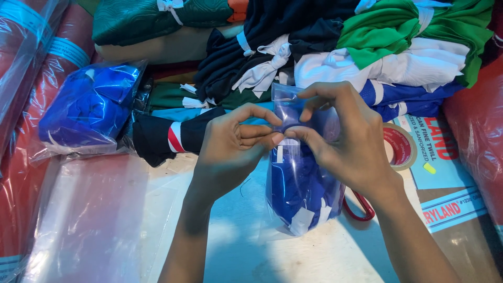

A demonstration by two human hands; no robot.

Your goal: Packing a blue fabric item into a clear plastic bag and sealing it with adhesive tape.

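Fingers (272, 137) of both hands: pinched together on the top edge of a clear plastic bag (301, 209), meeting at mid-frame.

Left hand (230, 149): thumb and forefinger clamped on the bag's mouth from the left.

Right hand (346, 139): thumb and forefinger clamped on the same edge from the right, other fingers curled above it.

Clear plastic bag: upright on the desk (314, 262), just below the hands, filled with folded blue cloth (293, 188) bearing white tags.

Tape roll (401, 147): just right of the right hand, flat on a cardboard box (450, 209).

Red scissor handle (361, 209): near the bag's right side, partly under the wrist.

Second bagged blue garment (89, 110): well left, sealed.

Empty clear bags (99, 220): near left, lying flat.

Pile of tied garment bundles (325, 47): far side, in green, white, black and blue.

Red wrapped rolls (31, 68): far left edge.
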